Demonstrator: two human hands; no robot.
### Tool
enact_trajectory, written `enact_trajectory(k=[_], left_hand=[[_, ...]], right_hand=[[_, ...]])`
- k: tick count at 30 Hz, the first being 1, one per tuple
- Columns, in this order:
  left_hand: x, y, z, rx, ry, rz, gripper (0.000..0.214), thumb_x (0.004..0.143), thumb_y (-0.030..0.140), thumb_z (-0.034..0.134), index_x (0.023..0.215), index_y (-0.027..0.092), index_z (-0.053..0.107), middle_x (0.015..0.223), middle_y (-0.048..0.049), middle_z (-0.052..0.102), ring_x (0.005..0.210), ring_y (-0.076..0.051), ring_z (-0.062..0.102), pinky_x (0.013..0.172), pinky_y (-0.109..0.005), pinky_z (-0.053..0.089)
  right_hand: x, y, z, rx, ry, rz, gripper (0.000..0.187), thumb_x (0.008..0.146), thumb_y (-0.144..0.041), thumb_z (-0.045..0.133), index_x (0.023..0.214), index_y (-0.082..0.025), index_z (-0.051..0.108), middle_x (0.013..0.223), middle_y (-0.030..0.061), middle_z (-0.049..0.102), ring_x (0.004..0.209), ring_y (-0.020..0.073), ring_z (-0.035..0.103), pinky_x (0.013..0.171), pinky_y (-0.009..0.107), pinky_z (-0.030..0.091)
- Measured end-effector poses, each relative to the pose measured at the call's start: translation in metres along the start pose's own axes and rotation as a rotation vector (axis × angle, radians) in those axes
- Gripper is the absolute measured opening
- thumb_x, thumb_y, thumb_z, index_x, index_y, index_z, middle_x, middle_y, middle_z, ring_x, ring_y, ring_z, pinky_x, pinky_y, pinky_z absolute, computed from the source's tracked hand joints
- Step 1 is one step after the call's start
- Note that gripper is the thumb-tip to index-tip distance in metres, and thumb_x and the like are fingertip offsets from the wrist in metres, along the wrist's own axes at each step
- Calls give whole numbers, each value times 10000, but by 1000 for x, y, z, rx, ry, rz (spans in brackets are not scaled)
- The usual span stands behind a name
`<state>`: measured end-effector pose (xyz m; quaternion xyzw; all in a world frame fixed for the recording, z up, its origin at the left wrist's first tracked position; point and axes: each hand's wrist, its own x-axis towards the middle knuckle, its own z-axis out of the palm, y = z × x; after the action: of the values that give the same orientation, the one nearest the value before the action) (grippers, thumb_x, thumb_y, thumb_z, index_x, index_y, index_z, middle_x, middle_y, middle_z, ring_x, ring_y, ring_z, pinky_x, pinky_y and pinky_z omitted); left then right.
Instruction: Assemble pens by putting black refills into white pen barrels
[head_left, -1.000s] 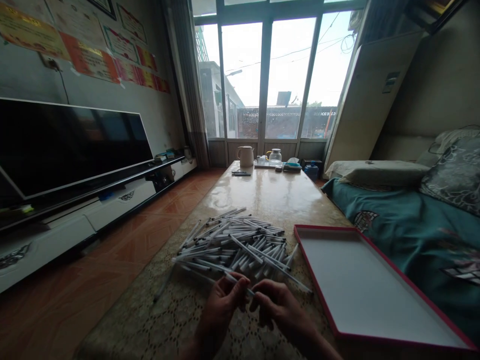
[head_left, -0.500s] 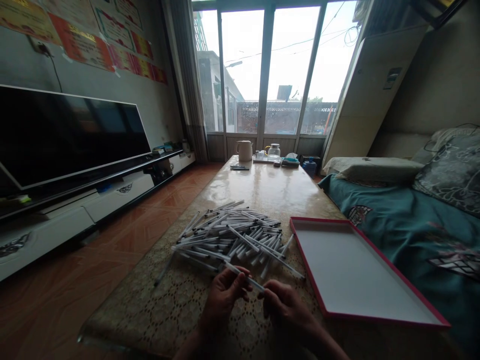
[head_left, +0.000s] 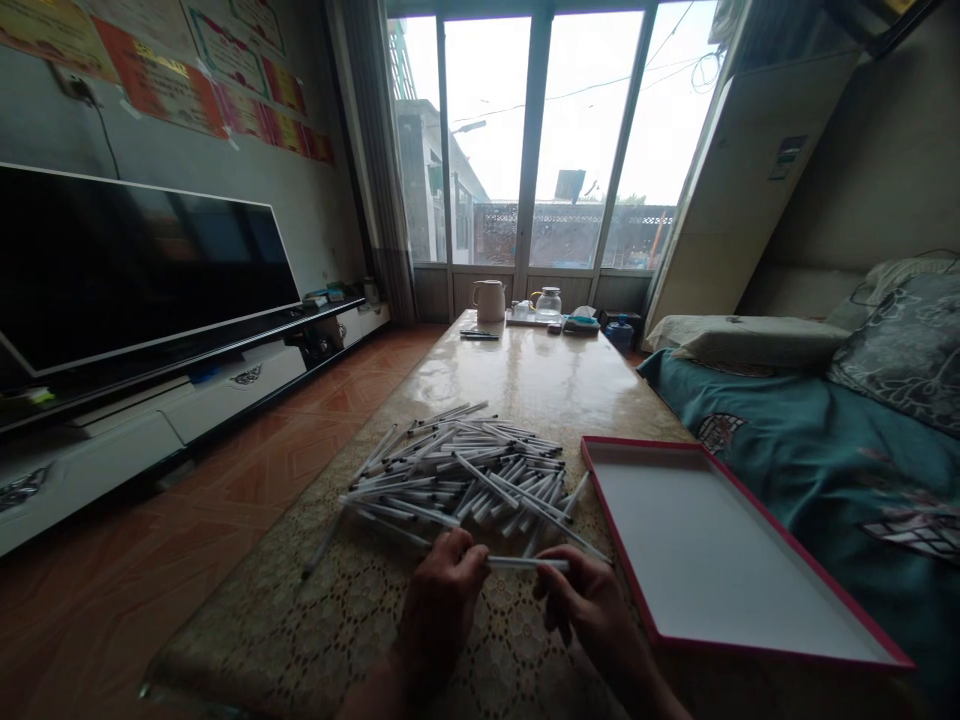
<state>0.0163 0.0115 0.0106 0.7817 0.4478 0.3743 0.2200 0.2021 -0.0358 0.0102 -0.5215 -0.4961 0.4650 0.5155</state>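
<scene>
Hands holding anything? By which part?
A slim white pen: left hand covers one end, right hand pinches near the other.

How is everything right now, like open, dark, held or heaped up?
Left hand: closed on held stick
Right hand: pinching its other end
Held stick: stretched between both hands
Other sticks: heaped criss-cross
Red-rimmed box: open, lying flat
Television: screen dark
Kettle: upright
Curtain: drawn aside

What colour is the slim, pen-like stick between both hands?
The slim, pen-like stick looks whitish along its visible length, best seen in the head view.
</scene>
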Motion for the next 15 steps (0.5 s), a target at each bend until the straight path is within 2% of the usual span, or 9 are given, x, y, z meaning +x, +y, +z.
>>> enact_trajectory(k=[4,7,11,13,15], left_hand=[[-3,12,17,-116,-118,-2,142,818,255,565,750,247,690,760,-67,611,699,-219,599,621,-311,444],[-7,22,30,-305,-190,32,131,816,272,592,762,229,703,798,-80,661,754,-227,625,665,-303,452],[-10,28,35,-402,-250,31,181,842,301,569,764,205,702,811,-69,686,752,-210,630,685,-283,451],[-9,26,30,-345,-268,18,206,838,305,573,698,194,675,747,-58,665,700,-196,614,642,-270,442],[-6,18,20,-221,-205,-11,193,820,316,593,683,189,643,700,-48,627,645,-185,583,598,-267,429]], right_hand=[[5,-2,5,26,27,-68,378,731,-560,651,822,-194,679,697,25,614,600,156,573,537,255,471],[7,-2,9,-75,-4,-183,325,783,-527,608,774,-213,694,821,43,608,772,193,589,671,271,481],[5,-4,11,-173,-64,-215,295,835,-474,563,793,-199,662,810,41,592,765,186,572,693,270,455],[4,-5,8,-206,-69,-204,279,858,-458,531,801,-198,614,785,32,592,745,180,565,680,265,443],[3,-6,3,-236,-61,-184,270,901,-447,453,819,-210,553,715,8,570,661,159,544,618,249,423]])
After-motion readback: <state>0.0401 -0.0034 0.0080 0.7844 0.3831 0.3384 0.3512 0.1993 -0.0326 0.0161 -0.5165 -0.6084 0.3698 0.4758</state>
